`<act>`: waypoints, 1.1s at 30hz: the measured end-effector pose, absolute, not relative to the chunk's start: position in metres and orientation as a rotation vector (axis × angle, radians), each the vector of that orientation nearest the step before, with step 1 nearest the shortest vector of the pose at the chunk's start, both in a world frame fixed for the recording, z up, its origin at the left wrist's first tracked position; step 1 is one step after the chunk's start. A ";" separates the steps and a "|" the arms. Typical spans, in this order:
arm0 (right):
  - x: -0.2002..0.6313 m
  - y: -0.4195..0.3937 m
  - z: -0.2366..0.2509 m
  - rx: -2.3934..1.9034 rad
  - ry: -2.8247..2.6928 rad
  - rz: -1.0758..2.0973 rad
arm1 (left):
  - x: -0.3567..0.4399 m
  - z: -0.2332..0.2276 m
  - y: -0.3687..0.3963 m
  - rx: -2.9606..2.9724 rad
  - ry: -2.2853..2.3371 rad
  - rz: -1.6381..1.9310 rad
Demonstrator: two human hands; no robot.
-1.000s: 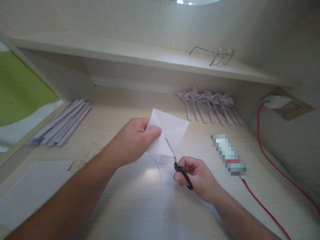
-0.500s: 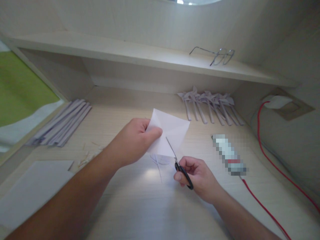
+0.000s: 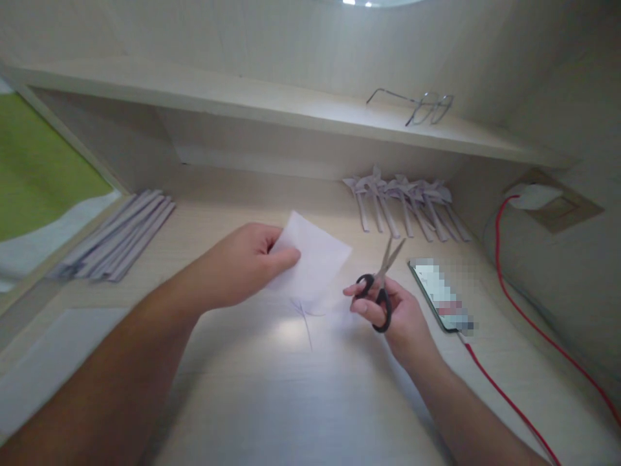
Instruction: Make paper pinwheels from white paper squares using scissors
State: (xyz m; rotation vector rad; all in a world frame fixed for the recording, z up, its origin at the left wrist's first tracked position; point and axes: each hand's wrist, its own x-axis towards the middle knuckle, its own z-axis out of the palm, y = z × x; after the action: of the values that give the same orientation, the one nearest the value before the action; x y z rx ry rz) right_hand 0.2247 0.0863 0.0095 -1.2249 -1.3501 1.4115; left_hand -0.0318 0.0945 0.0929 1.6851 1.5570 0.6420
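Observation:
A white square of paper (image 3: 317, 255) is pinched by its left side in my left hand (image 3: 252, 265), thumb on top. My right hand (image 3: 400, 317) holds black-handled scissors (image 3: 383, 278) by the finger loops. Their blades are parted and point away from me, apart from the paper and to its right. On the desk just below the paper lie a few thin paper strips (image 3: 306, 317).
Paper pinwheels on sticks (image 3: 407, 200) lie at the back right. Rolled paper sticks (image 3: 116, 239) are piled at the left, above white sheets (image 3: 63, 356). A phone (image 3: 439, 294) with a red cable (image 3: 504, 398) lies at right. Glasses (image 3: 427, 109) rest on the shelf (image 3: 242, 97).
The scissors have come away from the paper to the right, and their blades have opened and turned upward. My left hand and the paper have shifted slightly left.

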 end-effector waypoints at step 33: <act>0.217 0.076 0.018 -1.177 -1.484 1.666 | -0.018 0.101 0.086 1.782 1.601 0.857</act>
State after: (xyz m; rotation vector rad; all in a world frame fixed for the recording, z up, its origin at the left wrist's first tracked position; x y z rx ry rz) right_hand 0.2174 0.0756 0.0185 -1.1765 -1.4843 1.6657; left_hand -0.0180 0.0864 0.1012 1.7821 1.6008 0.8566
